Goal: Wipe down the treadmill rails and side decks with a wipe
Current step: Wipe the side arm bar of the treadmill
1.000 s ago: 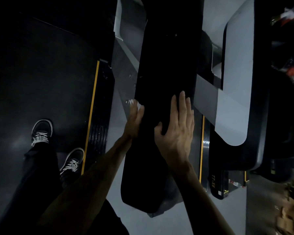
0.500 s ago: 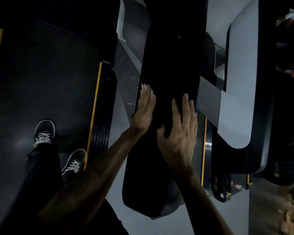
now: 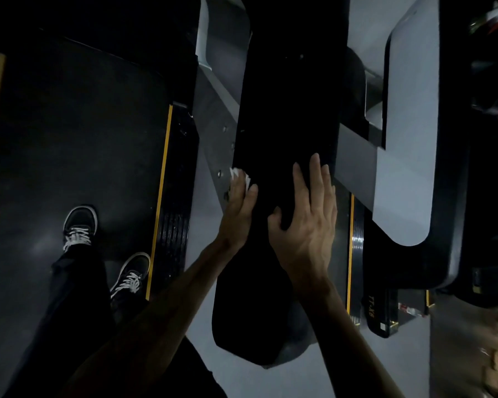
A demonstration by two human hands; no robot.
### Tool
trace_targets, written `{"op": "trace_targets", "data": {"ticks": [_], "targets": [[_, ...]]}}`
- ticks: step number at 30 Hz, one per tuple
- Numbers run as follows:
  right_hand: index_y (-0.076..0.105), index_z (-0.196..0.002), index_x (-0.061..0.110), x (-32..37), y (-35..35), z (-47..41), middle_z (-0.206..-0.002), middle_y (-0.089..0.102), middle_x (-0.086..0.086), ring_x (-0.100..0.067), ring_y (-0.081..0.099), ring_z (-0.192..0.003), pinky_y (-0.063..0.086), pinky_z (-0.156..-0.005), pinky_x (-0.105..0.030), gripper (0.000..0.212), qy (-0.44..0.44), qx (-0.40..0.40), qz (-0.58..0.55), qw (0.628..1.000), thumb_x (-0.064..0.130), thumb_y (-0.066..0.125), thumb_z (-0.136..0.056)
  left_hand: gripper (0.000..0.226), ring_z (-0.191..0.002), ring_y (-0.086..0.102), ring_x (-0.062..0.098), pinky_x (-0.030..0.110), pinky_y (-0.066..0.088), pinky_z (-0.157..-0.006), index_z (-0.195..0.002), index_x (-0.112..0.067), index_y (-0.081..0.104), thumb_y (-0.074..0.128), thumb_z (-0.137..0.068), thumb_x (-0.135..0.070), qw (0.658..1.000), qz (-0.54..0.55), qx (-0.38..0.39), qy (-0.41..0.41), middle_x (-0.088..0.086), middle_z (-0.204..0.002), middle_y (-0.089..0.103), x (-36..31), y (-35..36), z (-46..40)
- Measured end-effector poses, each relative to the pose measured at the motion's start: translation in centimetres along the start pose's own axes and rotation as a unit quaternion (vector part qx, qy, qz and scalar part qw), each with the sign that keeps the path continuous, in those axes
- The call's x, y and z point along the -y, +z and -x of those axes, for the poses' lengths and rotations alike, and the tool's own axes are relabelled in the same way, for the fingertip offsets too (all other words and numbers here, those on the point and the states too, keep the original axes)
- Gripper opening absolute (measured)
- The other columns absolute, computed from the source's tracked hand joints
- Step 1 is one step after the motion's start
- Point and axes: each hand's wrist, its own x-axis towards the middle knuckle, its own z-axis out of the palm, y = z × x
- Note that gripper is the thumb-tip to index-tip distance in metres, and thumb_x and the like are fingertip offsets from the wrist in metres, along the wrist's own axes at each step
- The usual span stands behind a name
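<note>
Person standing on treadmill belt, wiping black rail (image 3: 282, 116). Left hand (image 3: 239, 211), fingers together, presses white wipe (image 3: 238, 175) vs rail's left edge; right hand (image 3: 308, 222) spread flat on top. Seems mid-rail; side deck (image 3: 173, 196) w/ yellow stripe prob. still undone.

You're looking at a very dim, underexposed view. The black rail (image 3: 285, 124) at centre loses all detail, while the grey panel (image 3: 406, 139) at upper right catches the most light. Lower right corner smears with blur; straight edges bow outward.
</note>
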Motion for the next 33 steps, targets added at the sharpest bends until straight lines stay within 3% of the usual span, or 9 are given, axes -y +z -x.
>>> {"op": "trace_targets", "data": {"ticks": [3,7,11,13,15,18,22,29,33], "targets": [[0.040,-0.156,0.010,0.0,-0.1,0.0,-0.170,0.021,-0.010,-0.029,0.015,-0.158,0.026,-0.122,-0.057,0.075,-0.002,-0.003,0.000,1.000,0.016,0.063,-0.086,0.074,-0.158,0.002,0.007,0.052,0.007,-0.129,-0.165,-0.024,0.016,0.032,-0.103,-0.063,0.998,-0.005,-0.017,0.057,-0.010,-0.172,0.010,-2.0,0.8,-0.8],[0.039,-0.157,0.010,0.0,-0.1,-0.1,-0.170,0.021,-0.011,-0.029,0.015,-0.158,0.025,-0.123,-0.056,0.077,-0.002,-0.002,0.001,1.000,0.015,0.064,-0.084,0.080,-0.157,0.006,0.004,0.052,0.009,-0.129,-0.164,-0.036,0.014,0.036,-0.097,-0.074,0.999,0.031,-0.011,0.039,-0.016,-0.171,0.013,-3.7,0.1,-4.1],[0.038,-0.157,0.012,-0.1,0.1,-0.1,-0.170,0.020,-0.010,-0.029,0.014,-0.158,0.023,-0.124,-0.057,0.075,0.001,0.001,0.001,1.000,0.018,0.064,-0.086,0.094,-0.154,0.027,0.017,0.055,0.021,-0.126,-0.160,-0.044,0.023,0.047,-0.082,-0.089,0.996,0.075,-0.007,-0.048,-0.007,-0.168,0.029,-2.0,-1.7,-6.1],[0.038,-0.157,0.013,-0.1,0.0,-0.1,-0.170,0.020,-0.010,-0.029,0.014,-0.158,0.023,-0.124,-0.057,0.076,0.001,0.001,0.002,1.000,0.019,0.064,-0.087,0.104,-0.149,0.038,0.025,0.058,0.027,-0.123,-0.159,-0.032,0.031,0.056,-0.077,-0.090,0.992,0.099,-0.001,-0.075,0.005,-0.161,0.040,-0.2,-2.3,-6.7],[0.038,-0.157,0.013,0.0,-0.1,-0.1,-0.170,0.020,-0.009,-0.028,0.014,-0.158,0.023,-0.124,-0.057,0.075,0.001,0.001,0.002,1.000,0.019,0.064,-0.087,0.100,-0.146,0.042,0.033,0.063,0.028,-0.121,-0.157,-0.021,0.036,0.058,-0.082,-0.083,0.991,0.110,0.007,-0.080,0.015,-0.157,0.043,1.8,-2.2,-6.4],[0.038,-0.157,0.013,0.0,-0.1,-0.1,-0.171,0.019,-0.008,-0.027,0.013,-0.159,0.022,-0.125,-0.055,0.074,0.006,0.004,0.002,1.000,0.020,0.063,-0.088,0.090,-0.154,0.025,0.036,0.068,0.021,-0.121,-0.157,-0.024,0.034,0.048,-0.090,-0.082,0.995,0.072,0.010,-0.071,0.015,-0.165,0.028,2.5,-1.7,-4.3],[0.041,-0.156,0.012,0.1,-0.1,-0.1,-0.170,0.021,-0.008,-0.027,0.014,-0.158,0.024,-0.124,-0.056,0.074,0.008,-0.001,-0.003,1.000,0.018,0.064,-0.087,0.077,-0.156,0.023,0.025,0.061,0.021,-0.124,-0.161,-0.023,0.026,0.040,-0.101,-0.069,0.999,0.047,0.004,-0.003,0.007,-0.167,0.028,-0.3,-0.7,-1.4],[0.042,-0.155,0.010,0.1,0.0,-0.1,-0.169,0.023,-0.011,-0.028,0.017,-0.158,0.026,-0.122,-0.056,0.074,0.003,-0.006,-0.004,1.000,0.016,0.063,-0.084,0.070,-0.159,0.000,0.012,0.052,0.006,-0.129,-0.165,-0.016,0.010,0.032,-0.107,-0.050,0.994,-0.001,0.014,0.105,-0.003,-0.173,0.007,-4.6,1.1,-2.0],[0.043,-0.155,0.011,0.0,0.0,-0.2,-0.169,0.025,-0.011,-0.029,0.018,-0.157,0.027,-0.122,-0.057,0.070,0.001,-0.013,-0.006,1.000,0.018,0.061,-0.087,0.086,-0.158,0.001,0.008,0.049,0.006,-0.130,-0.166,-0.024,0.008,0.033,-0.098,-0.071,0.999,-0.017,0.006,0.039,-0.006,-0.173,0.004,-4.1,-0.7,-4.3]]}}
